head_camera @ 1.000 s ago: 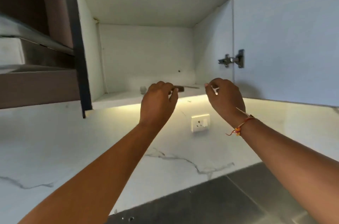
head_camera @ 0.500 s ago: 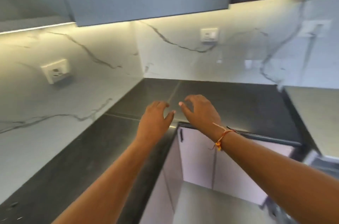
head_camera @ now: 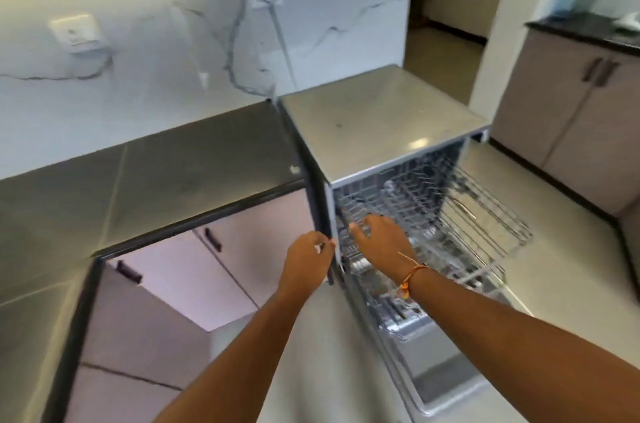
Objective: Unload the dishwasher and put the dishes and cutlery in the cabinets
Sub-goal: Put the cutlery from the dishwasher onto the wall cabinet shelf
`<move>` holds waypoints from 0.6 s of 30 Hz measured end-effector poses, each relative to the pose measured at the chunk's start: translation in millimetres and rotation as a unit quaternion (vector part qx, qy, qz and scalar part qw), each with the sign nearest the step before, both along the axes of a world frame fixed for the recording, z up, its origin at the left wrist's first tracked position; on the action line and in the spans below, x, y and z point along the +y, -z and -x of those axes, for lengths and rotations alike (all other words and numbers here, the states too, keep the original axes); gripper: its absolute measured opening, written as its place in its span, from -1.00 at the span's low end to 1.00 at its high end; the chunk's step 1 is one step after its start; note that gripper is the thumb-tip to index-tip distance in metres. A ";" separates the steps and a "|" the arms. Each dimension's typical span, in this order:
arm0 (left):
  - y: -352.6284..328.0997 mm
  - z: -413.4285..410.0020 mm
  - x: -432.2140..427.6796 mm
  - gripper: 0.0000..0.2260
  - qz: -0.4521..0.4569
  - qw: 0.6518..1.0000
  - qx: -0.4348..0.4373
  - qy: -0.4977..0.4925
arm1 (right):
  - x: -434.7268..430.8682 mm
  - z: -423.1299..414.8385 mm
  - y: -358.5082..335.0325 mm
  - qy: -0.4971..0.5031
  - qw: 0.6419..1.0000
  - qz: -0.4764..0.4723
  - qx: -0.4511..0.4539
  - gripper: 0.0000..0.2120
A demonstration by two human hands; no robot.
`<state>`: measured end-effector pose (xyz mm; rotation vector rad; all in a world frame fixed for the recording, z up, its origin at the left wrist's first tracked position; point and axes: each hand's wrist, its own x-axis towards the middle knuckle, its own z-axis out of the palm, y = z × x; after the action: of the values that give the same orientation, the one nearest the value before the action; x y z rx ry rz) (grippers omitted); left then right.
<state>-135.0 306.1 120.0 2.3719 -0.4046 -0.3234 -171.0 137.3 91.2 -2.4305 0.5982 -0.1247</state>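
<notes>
1 s ago both grips were up at the wall cabinet w/ cutlery at its shelf. Now the view is down on the open dishwasher (head_camera: 381, 121), beside the bench (head_camera: 156, 173), cabinet out of frame. Left grip (head_camera: 308, 263) is loosely curled, holding nothing, just beside the machine's left front edge. Right grip (head_camera: 381, 239) is wide, fingers spread, empty, over the pulled-out racks. Upper rack (head_camera: 485, 214) looks mostly bare. Lower rack (head_camera: 377, 287) holds items, too blurred to ID. Prob. that drop-off's done, next pick starting.

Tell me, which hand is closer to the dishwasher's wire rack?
Right. The right hand is over the left edge of the wire rack; the left hand is further left, outside the dishwasher.
</notes>
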 end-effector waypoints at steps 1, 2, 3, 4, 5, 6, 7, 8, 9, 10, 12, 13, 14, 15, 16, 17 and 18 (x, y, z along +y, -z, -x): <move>6.7 7.2 -21.9 -0.74 0.002 1.000 0.018 0.010 | -21.6 11.2 9.1 0.021 1.000 -0.014 0.015 -0.49; 12.5 12.9 -38.7 -0.75 0.004 0.999 0.037 0.016 | -38.6 20.1 16.6 0.039 0.998 -0.030 0.027 -0.46; 19.2 18.3 -56.8 -0.75 0.002 0.998 0.055 0.025 | -56.6 30.2 23.6 0.060 0.996 -0.045 0.037 -0.44; 24.7 21.8 -72.3 -0.76 -0.002 0.997 0.073 0.035 | -72.2 38.4 30.4 0.079 0.994 -0.056 0.046 -0.43; 29.1 23.6 -87.4 -0.75 -0.006 0.995 0.092 0.045 | -86.4 46.1 36.6 0.099 0.992 -0.069 0.049 -0.42; 33.1 23.2 -100.4 -0.72 -0.014 0.993 0.105 0.050 | -98.7 52.0 42.7 0.115 0.989 -0.080 0.049 -0.42; 35.3 21.6 -111.2 -0.69 -0.027 0.992 0.113 0.055 | -108.2 56.8 47.5 0.128 0.986 -0.093 0.048 -0.41; 39.1 17.5 -123.8 -0.67 -0.042 0.990 0.120 0.063 | -118.3 60.2 52.0 0.139 0.984 -0.106 0.046 -0.43; 42.6 13.3 -134.9 -0.65 -0.056 0.988 0.122 0.070 | -127.5 61.9 56.3 0.145 0.982 -0.116 0.043 -0.46; 48.8 7.7 -145.5 -0.63 -0.065 0.987 0.126 0.076 | -136.2 61.3 62.5 0.151 0.980 -0.123 0.041 -0.50; 62.6 -5.4 -161.7 -0.60 -0.070 0.984 0.143 0.077 | -149.0 57.5 72.3 0.164 0.977 -0.128 0.046 -0.54; 73.4 -14.5 -170.9 -0.60 -0.073 0.982 0.156 0.079 | -155.5 53.0 80.2 0.174 0.975 -0.129 0.054 -0.55; 83.5 -23.6 -180.0 -0.60 -0.077 0.979 0.167 0.084 | -161.9 47.6 88.6 0.182 0.973 -0.130 0.064 -0.55; 95.1 -34.2 -189.9 -0.61 -0.081 0.976 0.179 0.089 | -167.6 41.4 97.0 0.187 0.970 -0.133 0.074 -0.55; 107.0 -44.9 -199.2 -0.63 -0.082 0.974 0.193 0.092 | -173.4 35.2 106.2 0.193 0.967 -0.139 0.088 -0.55; 117.3 -54.1 -207.9 -0.65 -0.080 0.971 0.204 0.094 | -178.1 30.3 114.4 0.195 0.965 -0.143 0.101 -0.56; 132.0 -66.0 -218.5 -0.68 -0.087 0.967 0.216 0.102 | -184.0 23.3 123.9 0.205 0.960 -0.151 0.115 -0.57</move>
<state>-69.0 87.6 -12.0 2.3412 -0.4237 -0.9855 -194.3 -46.8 -32.7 -2.0122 1.1348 0.0784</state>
